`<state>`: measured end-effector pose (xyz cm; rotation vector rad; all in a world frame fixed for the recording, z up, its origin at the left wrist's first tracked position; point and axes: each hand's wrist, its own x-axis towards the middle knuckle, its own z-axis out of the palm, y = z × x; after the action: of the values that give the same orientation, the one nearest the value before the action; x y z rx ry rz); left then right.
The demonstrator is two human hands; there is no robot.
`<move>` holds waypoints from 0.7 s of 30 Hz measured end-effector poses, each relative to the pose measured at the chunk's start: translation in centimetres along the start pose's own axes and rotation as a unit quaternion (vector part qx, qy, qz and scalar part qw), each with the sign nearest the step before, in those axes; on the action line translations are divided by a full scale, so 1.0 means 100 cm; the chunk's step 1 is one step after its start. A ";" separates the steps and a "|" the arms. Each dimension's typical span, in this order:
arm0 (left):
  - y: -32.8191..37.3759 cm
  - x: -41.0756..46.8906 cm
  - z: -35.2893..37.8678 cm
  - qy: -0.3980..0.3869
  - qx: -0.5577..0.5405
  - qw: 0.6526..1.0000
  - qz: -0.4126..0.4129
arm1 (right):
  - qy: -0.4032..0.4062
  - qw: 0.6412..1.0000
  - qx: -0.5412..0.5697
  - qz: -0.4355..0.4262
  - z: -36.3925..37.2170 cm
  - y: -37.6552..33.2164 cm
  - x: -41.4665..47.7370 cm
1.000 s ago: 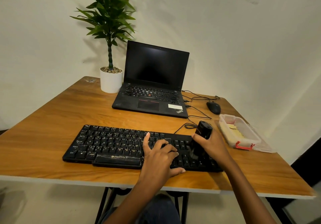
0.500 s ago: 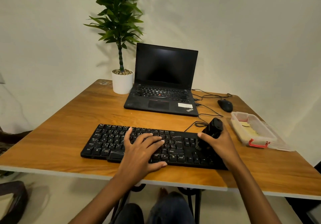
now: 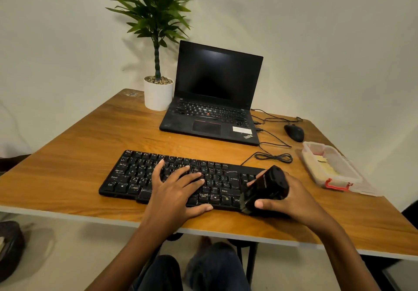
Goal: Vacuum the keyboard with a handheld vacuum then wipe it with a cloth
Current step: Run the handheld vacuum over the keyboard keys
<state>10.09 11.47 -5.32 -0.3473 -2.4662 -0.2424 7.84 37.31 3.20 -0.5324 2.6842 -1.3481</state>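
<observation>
A black wired keyboard (image 3: 135, 173) lies near the front edge of the wooden table (image 3: 79, 155). My left hand (image 3: 174, 191) rests flat on its middle keys with the fingers spread. My right hand (image 3: 291, 200) grips a small black handheld vacuum (image 3: 267, 189), tilted with its lower end down on the keyboard's right end. The keys under both hands are hidden. No loose cloth is visible on the table.
A black laptop (image 3: 212, 101) stands open behind the keyboard, beside a potted plant (image 3: 158, 91) in a white pot. At the right are a black mouse (image 3: 294, 132), coiled cable (image 3: 273, 157) and a clear plastic box (image 3: 330, 166) with red clips. A dark object (image 3: 9, 245) sits on the floor at left.
The vacuum has tipped over from nearly upright to a slant and slid toward the keyboard's front right corner. My left hand shifted left along the keys. The camera turned left.
</observation>
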 end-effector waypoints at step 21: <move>-0.003 0.000 0.000 0.008 -0.039 0.999 0.003 | 0.050 0.998 -0.029 -0.020 0.007 -0.010 0.078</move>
<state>10.03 11.22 -5.40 -0.3851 -2.4446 -0.3377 0.92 33.56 4.15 -0.5415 2.8146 -1.3458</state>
